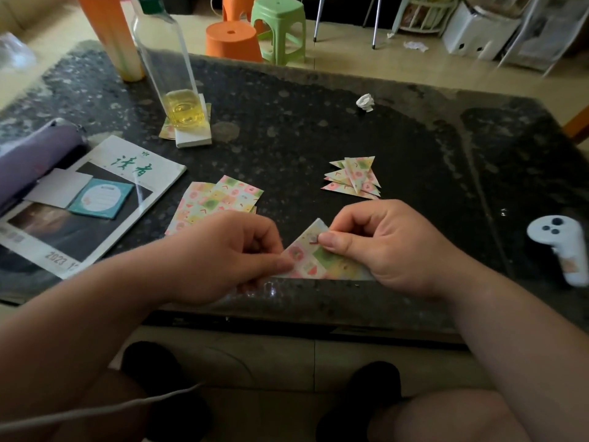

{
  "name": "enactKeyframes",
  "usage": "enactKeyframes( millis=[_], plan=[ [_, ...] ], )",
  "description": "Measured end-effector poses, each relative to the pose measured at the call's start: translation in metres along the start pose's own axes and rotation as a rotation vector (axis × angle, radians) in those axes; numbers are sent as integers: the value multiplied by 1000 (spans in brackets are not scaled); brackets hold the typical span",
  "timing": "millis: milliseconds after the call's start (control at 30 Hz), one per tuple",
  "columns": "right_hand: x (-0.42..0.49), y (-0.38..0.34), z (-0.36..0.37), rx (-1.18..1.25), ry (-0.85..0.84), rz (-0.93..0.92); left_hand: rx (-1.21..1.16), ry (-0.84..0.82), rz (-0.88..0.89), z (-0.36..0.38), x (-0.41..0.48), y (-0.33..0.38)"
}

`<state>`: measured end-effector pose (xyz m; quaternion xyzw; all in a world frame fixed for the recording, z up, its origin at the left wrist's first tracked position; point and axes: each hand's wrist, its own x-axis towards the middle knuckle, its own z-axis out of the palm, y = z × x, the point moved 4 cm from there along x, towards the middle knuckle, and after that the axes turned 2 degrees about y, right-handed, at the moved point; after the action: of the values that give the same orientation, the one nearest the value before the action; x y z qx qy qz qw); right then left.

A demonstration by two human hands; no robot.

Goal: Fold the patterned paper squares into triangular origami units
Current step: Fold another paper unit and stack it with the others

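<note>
— How much room do you have around the piece?

— My half-folded paper triangle lies flat with its long edge right along the near rim of the dark speckled table. Beyond it and to its left, the stack of patterned squares sits near, partly behind my knuckles. Straight beyond it is the pile of finished triangular units, apart from it, with dark stone showing between. Well off to its right lies a white controller, near the rim. Far beyond it are a crumpled paper ball and, to the left, a clear bottle holding yellow liquid.

— Any writing you can read?

— On the magazine, left of the triangle past the squares, I can read "2023" at its near corner. The green brush characters on its cover I can't make out surely. A teal notepad lies on it, its print too small to read.

— And your hands?

— My left hand is curled, thumb and fingertips pinching the triangle's left corner. My right hand is curled too, thumb and forefinger pinching near its upper point, palm over its right end.
</note>
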<state>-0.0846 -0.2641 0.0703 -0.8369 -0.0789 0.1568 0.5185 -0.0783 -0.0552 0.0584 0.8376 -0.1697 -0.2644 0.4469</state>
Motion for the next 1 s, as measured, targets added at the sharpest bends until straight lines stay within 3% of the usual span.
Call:
enactKeyframes(
  millis=[200,400,667,867,1000],
  plan=[
    [9,10,-8,38,61,119,18,-25,-57,-7,9,-7],
    [27,23,-45,199,225,259,-158,228,-160,-12,44,-7],
    [64,50,-60,355,463,363,-185,321,-278,-12,96,-10],
    [90,65,-61,454,493,444,-483,407,-295,-14,129,-23],
    [104,69,-49,552,480,464,-522,376,-296,-11,140,-27]
  ],
)
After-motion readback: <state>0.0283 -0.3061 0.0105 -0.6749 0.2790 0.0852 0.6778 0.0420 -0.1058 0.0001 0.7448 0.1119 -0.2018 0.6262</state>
